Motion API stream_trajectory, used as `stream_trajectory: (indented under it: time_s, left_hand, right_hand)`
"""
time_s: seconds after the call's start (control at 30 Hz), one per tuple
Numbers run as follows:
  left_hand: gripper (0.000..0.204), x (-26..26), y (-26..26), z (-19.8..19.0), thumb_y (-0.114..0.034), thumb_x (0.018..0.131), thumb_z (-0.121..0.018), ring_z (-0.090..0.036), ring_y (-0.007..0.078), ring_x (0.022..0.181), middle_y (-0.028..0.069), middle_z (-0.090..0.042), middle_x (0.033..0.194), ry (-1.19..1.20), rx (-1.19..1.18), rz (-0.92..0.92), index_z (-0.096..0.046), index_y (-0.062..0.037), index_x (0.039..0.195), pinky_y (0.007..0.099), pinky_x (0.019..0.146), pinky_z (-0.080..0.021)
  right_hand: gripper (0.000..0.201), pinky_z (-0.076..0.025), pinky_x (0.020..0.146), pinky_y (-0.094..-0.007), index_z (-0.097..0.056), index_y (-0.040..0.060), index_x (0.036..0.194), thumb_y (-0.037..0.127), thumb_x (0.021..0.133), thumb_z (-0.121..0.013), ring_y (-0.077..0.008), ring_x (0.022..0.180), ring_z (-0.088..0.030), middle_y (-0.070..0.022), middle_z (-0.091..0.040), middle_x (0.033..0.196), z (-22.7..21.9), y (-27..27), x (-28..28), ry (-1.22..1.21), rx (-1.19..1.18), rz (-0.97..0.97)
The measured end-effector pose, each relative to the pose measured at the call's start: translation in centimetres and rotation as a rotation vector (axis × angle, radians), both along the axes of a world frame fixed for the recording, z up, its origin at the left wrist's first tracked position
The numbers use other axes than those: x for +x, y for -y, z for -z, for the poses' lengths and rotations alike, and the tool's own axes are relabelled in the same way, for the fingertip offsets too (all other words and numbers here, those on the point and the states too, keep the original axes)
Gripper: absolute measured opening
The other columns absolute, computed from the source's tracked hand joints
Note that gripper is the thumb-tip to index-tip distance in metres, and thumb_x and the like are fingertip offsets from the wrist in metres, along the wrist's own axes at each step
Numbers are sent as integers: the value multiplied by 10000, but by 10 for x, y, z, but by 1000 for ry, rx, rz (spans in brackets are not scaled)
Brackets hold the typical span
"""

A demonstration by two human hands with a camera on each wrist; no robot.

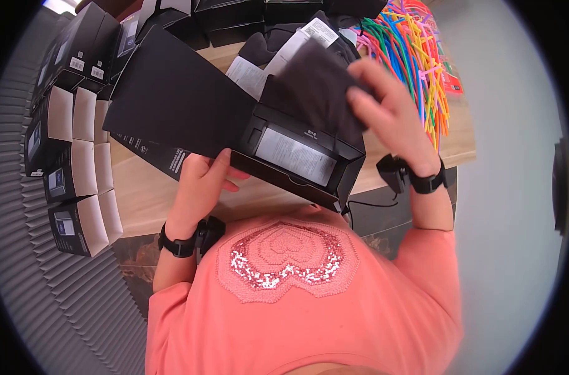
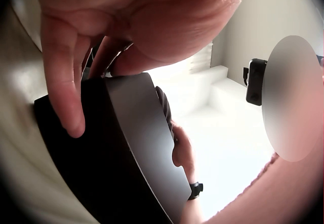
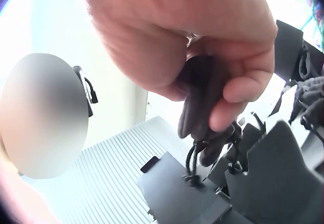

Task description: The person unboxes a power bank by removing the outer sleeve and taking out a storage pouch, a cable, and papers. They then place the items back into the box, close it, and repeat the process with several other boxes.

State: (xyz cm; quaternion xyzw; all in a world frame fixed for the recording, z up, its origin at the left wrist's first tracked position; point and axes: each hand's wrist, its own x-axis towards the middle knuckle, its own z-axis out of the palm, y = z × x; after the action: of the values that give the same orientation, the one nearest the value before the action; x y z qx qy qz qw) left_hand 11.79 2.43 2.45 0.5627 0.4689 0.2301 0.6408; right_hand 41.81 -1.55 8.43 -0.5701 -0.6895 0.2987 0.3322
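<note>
Fingers (image 3: 245,87) of the right hand (image 1: 390,112) pinch a dark cloth pouch (image 1: 316,81), soft and creased, with a braided cord (image 3: 191,161) hanging from it in the right wrist view. The pouch hangs at upper centre of the head view, over the far side of an open black box (image 1: 284,178); whether it touches the box I cannot tell. At the box's near-left corner, the left hand (image 1: 200,181) grips the stiff, matte wall, fingers bent around its edge.

Fitting the pouch to the box seems the step in hand. The next move probably calls for folding the limp cloth flat while the left hand steadies the box.

Inside lies a smooth printed sheet (image 1: 294,155); a broad, flat lid (image 1: 178,94) leans open to the left. Farther out are wood-grained table (image 1: 141,194), cartons (image 1: 78,228) with pale ends at left, and glossy, thin coloured tubes (image 1: 415,69) at upper right.
</note>
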Motion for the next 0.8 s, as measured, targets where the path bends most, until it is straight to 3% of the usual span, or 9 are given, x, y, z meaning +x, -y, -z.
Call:
stream_trajectory:
  time_s: [0.07, 0.17, 0.23, 0.3, 0.33, 0.43, 0.5, 0.7, 0.8]
  left_hand:
    - [275, 1, -1, 1, -93, 1029, -467, -734, 225, 788, 142, -694, 998, -1, 8, -1, -575, 111, 1179, 280, 557, -574]
    - [273, 1, -1, 1, -86, 1027, -463, -735, 229, 786, 146, -690, 1000, -9, 18, 3, -570, 112, 1182, 282, 559, -577]
    - [273, 2, 0, 0, -84, 1027, -461, -735, 232, 785, 148, -688, 1003, -15, 19, 6, -569, 113, 1182, 284, 560, -578]
    - [269, 3, 1, 0, -83, 1025, -466, -736, 227, 778, 141, -691, 988, 3, 30, -29, -577, 113, 1171, 282, 560, -577]
    - [269, 3, -1, 0, -83, 1025, -466, -736, 227, 778, 141, -691, 988, 5, 29, -39, -577, 113, 1171, 282, 560, -577]
    - [265, 0, 0, 2, -85, 1023, -472, -735, 216, 771, 134, -694, 976, -24, 16, -3, -583, 115, 1157, 279, 559, -574]
    - [262, 1, -1, 2, -87, 1022, -477, -735, 207, 764, 128, -699, 952, -17, 47, 1, -591, 118, 1139, 276, 557, -571]
    - [260, 2, 0, 2, -86, 1023, -476, -733, 208, 761, 132, -705, 936, 0, 41, -22, -593, 119, 1130, 275, 558, -570]
    - [255, -1, -1, 5, -87, 1025, -474, -733, 207, 772, 133, -704, 954, -18, 51, 18, -588, 112, 1135, 277, 565, -575]
  right_hand:
    - [204, -475, 560, -272, -606, 9, 1050, 163, 916, -610, -81, 679, -570, -50, -600, 797, 0, -17, 10, -127, 89, 236]
    - [259, -461, 526, -242, -617, 16, 1110, 209, 937, -629, -55, 657, -567, -19, -620, 814, 10, -47, 21, -211, 173, 268]
    - [328, -493, 577, -266, -616, 10, 1184, 204, 922, -658, -106, 672, -596, -65, -646, 843, 15, -56, 22, -253, 112, 318]
    - [391, -526, 646, -286, -595, 10, 1254, 182, 912, -670, -187, 724, -646, -122, -669, 908, 38, -62, 33, 192, 298, 318]
    - [421, -544, 718, -317, -582, 20, 1291, 153, 902, -675, -251, 845, -679, -171, -661, 1056, 34, -56, 31, 204, 249, 305]
    - [415, -537, 831, -284, -576, 78, 1339, 71, 931, -652, -168, 1039, -652, -83, -621, 1197, 29, -35, 26, 245, 247, 296]
    - [409, -548, 755, -330, -590, 32, 1272, 97, 880, -687, -241, 971, -670, -164, -604, 1225, 21, -18, 20, 170, 264, 294]
    - [374, -542, 766, -349, -630, 35, 1178, 32, 815, -719, -236, 947, -655, -132, -643, 1133, -7, 41, 6, 226, 180, 178]
    - [345, -531, 776, -366, -656, 33, 1117, -26, 780, -706, -278, 917, -642, -113, -659, 1093, -7, 58, -9, 231, 134, -159]
